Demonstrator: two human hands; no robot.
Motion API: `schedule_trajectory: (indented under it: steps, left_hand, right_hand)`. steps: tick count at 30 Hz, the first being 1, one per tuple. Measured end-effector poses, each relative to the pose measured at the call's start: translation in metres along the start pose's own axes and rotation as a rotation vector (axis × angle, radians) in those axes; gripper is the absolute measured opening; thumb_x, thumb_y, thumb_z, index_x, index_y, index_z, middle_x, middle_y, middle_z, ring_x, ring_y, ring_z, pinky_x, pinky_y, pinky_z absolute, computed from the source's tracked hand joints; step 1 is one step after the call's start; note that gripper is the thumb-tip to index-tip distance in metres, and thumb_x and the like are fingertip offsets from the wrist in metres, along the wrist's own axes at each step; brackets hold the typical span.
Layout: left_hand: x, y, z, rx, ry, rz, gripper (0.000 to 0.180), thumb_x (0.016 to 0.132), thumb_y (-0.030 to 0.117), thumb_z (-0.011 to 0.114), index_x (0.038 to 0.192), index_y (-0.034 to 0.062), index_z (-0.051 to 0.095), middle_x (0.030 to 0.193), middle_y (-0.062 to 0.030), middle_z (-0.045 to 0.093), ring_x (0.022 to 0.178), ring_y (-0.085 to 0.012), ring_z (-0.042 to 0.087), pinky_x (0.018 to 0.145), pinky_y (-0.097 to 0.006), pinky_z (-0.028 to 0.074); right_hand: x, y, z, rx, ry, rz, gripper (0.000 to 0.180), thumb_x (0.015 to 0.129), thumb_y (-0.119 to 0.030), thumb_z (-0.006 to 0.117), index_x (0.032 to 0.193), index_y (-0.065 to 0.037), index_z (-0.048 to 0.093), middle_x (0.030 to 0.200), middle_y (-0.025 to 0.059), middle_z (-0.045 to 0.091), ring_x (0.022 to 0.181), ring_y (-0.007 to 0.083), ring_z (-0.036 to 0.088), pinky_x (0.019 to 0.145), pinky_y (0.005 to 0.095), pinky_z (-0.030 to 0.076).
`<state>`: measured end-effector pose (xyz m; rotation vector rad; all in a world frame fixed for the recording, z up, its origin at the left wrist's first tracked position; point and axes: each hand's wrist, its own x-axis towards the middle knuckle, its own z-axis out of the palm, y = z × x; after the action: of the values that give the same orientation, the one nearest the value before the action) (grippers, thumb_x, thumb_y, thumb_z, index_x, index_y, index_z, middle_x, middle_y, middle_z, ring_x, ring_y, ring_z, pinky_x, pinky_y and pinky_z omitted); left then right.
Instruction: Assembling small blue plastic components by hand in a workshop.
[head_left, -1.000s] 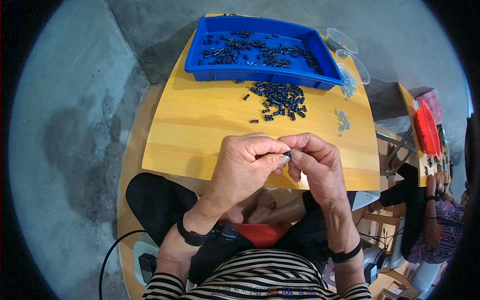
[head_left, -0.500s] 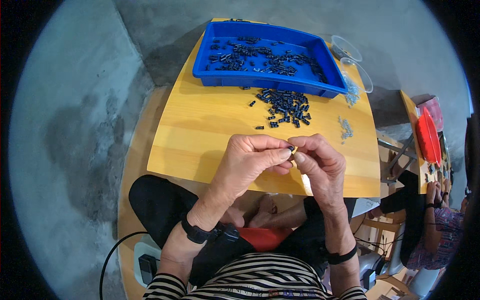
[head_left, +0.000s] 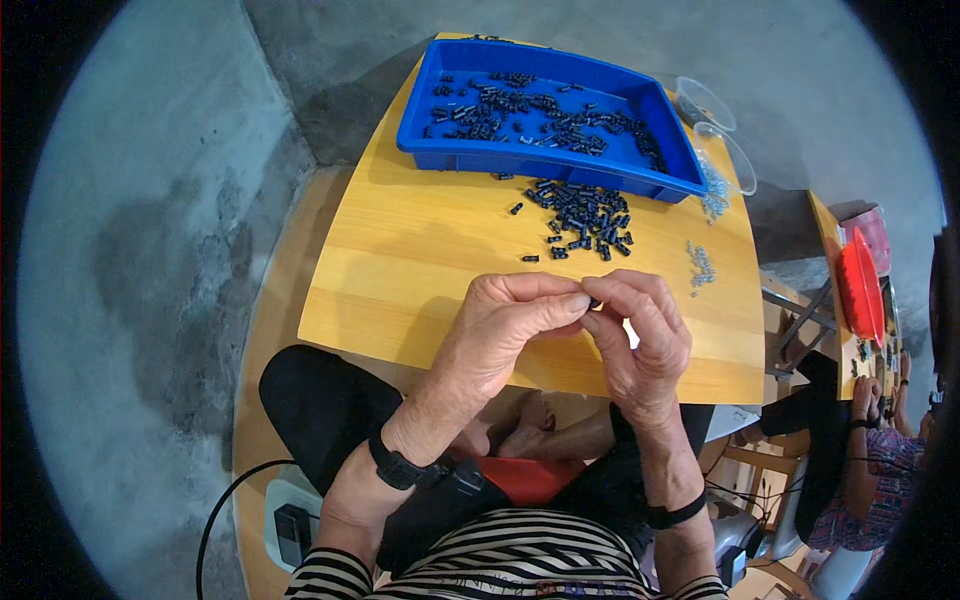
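Above the near part of the table, my left hand pinches a small black plastic part between thumb and fingers. My right hand meets it there, thumb and fingertips closed on the same piece, so most of it is hidden. Beyond my hands lies a loose pile of small black cylindrical parts. To the right of that pile is a scatter of small clear or silvery pieces.
A blue tray holding many similar black parts stands at the table's far side. Two clear round tubs are at its right, one tipped with small pieces spilling out. Farther right, another person sits at a table with a red basin.
The view has shifted slightly, so the table appears a little lower and to the right. My fingers have closed in around the black part, and the small yellowish bit beside it no longer shows.
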<state>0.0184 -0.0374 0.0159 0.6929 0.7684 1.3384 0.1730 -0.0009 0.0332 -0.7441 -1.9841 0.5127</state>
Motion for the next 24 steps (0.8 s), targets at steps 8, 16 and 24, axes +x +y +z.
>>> schedule_trajectory:
  steps: [8, 16, 24]
  left_hand:
    - [0.001, 0.005, 0.001, -0.096, -0.054, -0.040, 0.023, 0.091, 0.016, 0.059, 0.104, -0.0026, 0.065, 0.094, -0.0111, 0.068, 0.084, -0.0172, 0.066, 0.077, -0.029, 0.054]
    - [0.005, 0.002, -0.006, 0.046, -0.016, -0.029, 0.021, 0.089, 0.018, 0.063, 0.095, -0.0016, 0.068, 0.084, -0.0084, 0.068, 0.071, -0.0130, 0.064, 0.066, -0.025, 0.054]
    - [0.008, 0.006, -0.008, 0.164, 0.000, -0.015, 0.019, 0.084, 0.018, 0.070, 0.088, -0.0006, 0.070, 0.075, -0.0065, 0.067, 0.061, -0.0098, 0.062, 0.058, -0.022, 0.051]
  right_hand:
    - [-0.007, 0.016, 0.001, 0.253, 0.017, 0.165, 0.024, 0.077, -0.004, 0.070, 0.100, 0.000, 0.066, 0.094, 0.0099, 0.061, 0.086, 0.0182, 0.060, 0.075, 0.0266, 0.048]
    - [-0.007, 0.020, 0.000, 0.297, -0.039, 0.208, 0.023, 0.079, -0.009, 0.070, 0.101, -0.002, 0.067, 0.093, 0.0093, 0.062, 0.082, 0.0169, 0.058, 0.071, 0.0263, 0.047]
    - [-0.002, 0.021, 0.007, 0.153, -0.044, 0.036, 0.027, 0.075, -0.002, 0.071, 0.101, -0.002, 0.067, 0.093, 0.0100, 0.063, 0.081, 0.0183, 0.060, 0.069, 0.0275, 0.049]
